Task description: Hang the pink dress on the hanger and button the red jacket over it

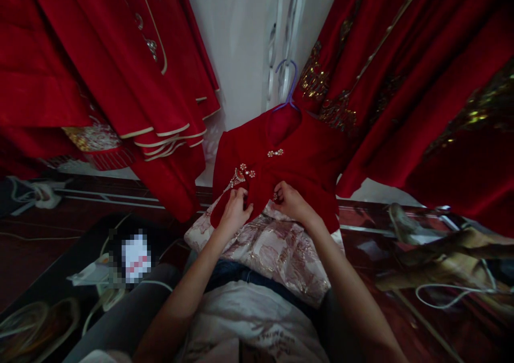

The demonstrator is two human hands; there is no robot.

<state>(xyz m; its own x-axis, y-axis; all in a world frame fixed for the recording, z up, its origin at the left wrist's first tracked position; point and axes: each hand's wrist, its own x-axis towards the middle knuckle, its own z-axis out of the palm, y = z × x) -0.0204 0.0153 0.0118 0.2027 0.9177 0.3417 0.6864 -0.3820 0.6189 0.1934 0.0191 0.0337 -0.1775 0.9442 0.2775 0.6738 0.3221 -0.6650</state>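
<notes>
Below the purple hanger [289,92], the red jacket [259,167] could pucker if tugged unevenly, as the right hand [294,203] appears to pinch a beaded fastener [275,196], fingertips nearly meeting, while the left hand [235,211] curls loosely on the jacket, its hold unclear

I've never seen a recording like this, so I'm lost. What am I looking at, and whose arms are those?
There is no machine here: the left hand and right hand belong to the person wearing the camera. It sits on their head, looking forward and down, so their arms rise from the bottom of this single picture. Pale patterned cloth lies across their lap, partly under a red garment with a purple hanger at its neck. The left hand touches the garment's front; the right hand's fingertips are at a small ornament on it. How firmly either grips, I can't tell. More red garments hang on both sides.
</notes>
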